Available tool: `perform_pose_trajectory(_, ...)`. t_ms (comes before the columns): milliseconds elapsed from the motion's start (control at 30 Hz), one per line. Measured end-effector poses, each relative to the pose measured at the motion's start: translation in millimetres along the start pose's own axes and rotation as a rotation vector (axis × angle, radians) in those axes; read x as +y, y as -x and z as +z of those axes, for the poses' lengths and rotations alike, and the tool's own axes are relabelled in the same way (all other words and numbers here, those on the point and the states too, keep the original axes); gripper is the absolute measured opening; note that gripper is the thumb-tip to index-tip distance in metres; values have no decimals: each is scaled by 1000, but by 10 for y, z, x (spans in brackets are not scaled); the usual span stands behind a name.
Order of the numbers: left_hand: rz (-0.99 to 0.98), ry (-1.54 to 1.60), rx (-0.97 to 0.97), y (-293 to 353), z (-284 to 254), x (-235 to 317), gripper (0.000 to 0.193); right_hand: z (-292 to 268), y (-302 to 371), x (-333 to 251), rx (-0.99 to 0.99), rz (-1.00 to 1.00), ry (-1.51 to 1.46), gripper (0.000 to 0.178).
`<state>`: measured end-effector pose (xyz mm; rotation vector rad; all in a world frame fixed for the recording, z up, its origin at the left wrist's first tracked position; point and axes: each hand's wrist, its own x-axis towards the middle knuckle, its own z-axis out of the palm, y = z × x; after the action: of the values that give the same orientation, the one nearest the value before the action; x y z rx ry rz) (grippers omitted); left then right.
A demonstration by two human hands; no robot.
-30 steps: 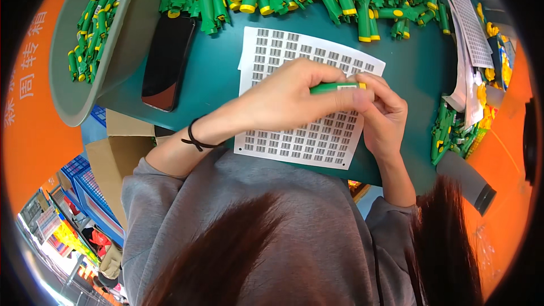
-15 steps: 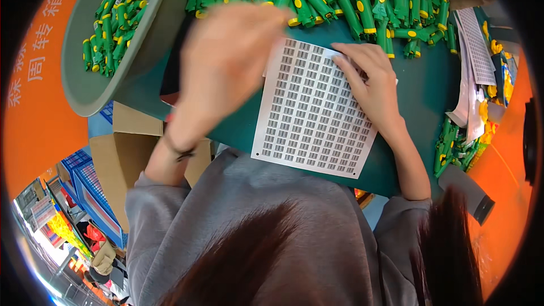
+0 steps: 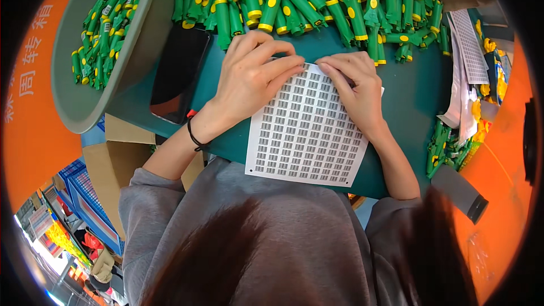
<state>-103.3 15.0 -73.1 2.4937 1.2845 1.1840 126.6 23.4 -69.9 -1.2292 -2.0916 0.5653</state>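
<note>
A white sheet of labels [image 3: 309,136], printed with rows of small dark barcode-like blocks, slants toward me over the table's near edge. My left hand [image 3: 255,73], with a black band and a red bit at the wrist, is closed at its top left, thumb and forefinger pinched at the top edge. My right hand [image 3: 358,90] grips the top right, thumb on the printed face and fingers curled over the edge. Whether a single label is between the left fingertips is hidden. Beyond both hands lies a heap of green tubes with yellow ends [image 3: 340,11].
At the left stands a grey-green basin [image 3: 127,93] holding more green tubes. A black phone [image 3: 180,73] lies between it and my left forearm. Below are an open cardboard box [image 3: 105,170] and blue crates [image 3: 90,192]. More label sheets [image 3: 470,51] hang at the right.
My left hand, blurred and raised before, has come down to the sheet's top edge near my right hand. The phone shows more fully. My right hand keeps its hold.
</note>
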Motion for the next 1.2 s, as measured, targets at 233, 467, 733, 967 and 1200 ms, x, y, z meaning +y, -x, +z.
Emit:
perform_pose_trajectory(233, 81, -52, -18, -28, -8, 16, 17, 24, -6, -16, 21, -27, 19, 10)
perform_pose_trajectory(467, 86, -104, -6, -1, 38, 11, 21, -309, 48, 12, 392, 42, 416, 44)
perform_pose_trajectory(733, 104, -17, 29, -27, 63, -21, 20, -504, 158, 287, 376, 187, 456, 24)
perform_pose_trajectory(967, -97, 322, 17, -301, -146, 301, 12, -557, 239, 263, 410, 136, 234, 18)
perform_pose_trajectory(1200, -210, 597, -34, -561, -185, 617, 8, -483, 469, -95, 447, 172, -376, 24)
